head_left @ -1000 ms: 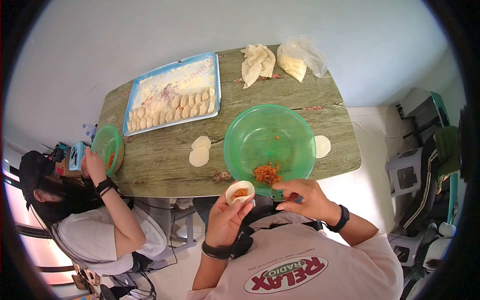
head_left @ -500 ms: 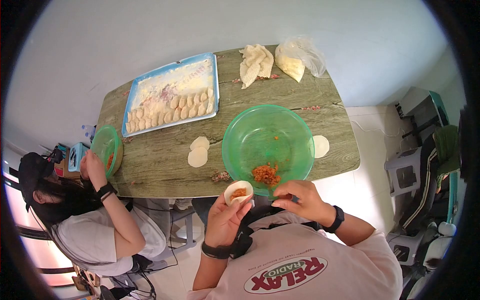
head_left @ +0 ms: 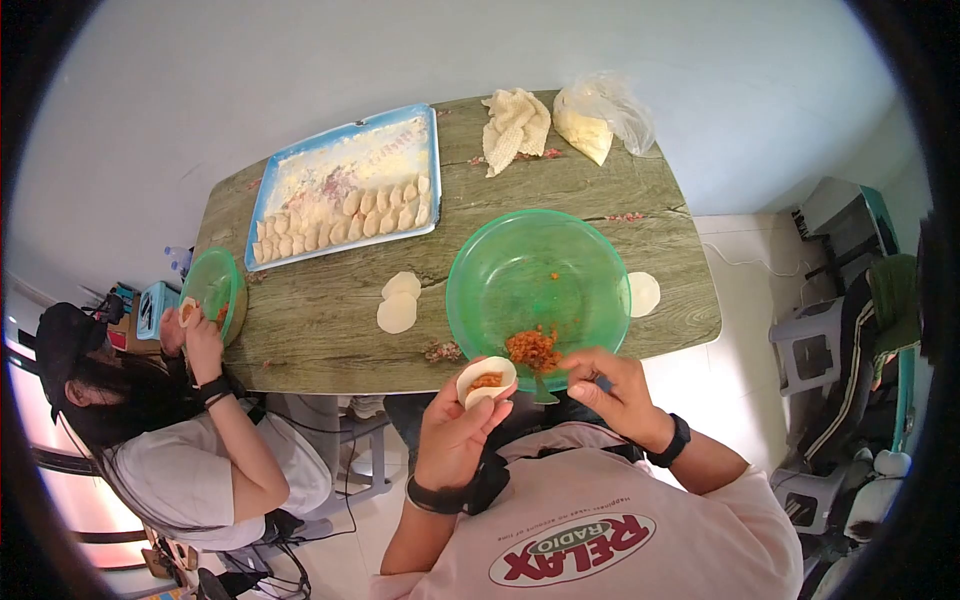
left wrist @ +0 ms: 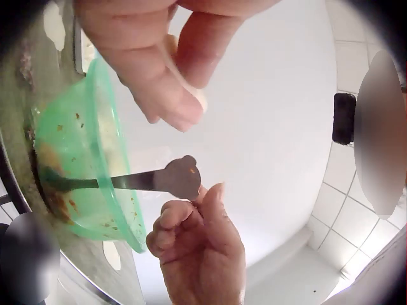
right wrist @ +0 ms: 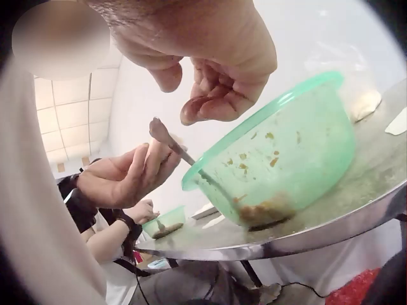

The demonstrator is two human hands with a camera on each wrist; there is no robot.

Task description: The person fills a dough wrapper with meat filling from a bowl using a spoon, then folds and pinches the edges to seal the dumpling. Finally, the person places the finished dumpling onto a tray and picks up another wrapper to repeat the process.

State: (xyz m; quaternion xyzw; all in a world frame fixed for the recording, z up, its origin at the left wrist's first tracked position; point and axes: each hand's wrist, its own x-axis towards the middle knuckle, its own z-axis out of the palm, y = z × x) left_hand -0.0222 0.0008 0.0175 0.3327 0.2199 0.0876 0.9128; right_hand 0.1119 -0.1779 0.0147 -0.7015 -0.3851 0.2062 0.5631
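Note:
My left hand [head_left: 455, 440] holds a round dumpling wrapper [head_left: 485, 364], cupped around some orange-red filling [head_left: 487, 381], beside the near rim of a large green bowl [head_left: 500, 265]. More filling [head_left: 533, 348] is heaped at that bowl's near side. A metal spoon [left wrist: 181, 179] leans in the bowl, its broad handle end sticking out over the rim. My right hand [head_left: 620, 405] is just off the spoon's handle end, with loosely bent fingers and nothing in them; the right wrist view shows a gap between thumb and fingers.
Left of the bowl lie overlapping wrappers [head_left: 398, 312]; another wrapper [head_left: 645, 293] is on its right. A blue-rimmed tray [head_left: 436, 150] carries rows of dumplings. A cloth [head_left: 515, 125] and a plastic bag [head_left: 600, 120] lie at the back. At left another person [head_left: 210, 450] works over a smaller green bowl [head_left: 212, 265].
My right hand has let go of the spoon and drawn slightly right, leaving it in the bowl. My left hand with the wrapper has shifted a little right. The other person now holds up a filled wrapper.

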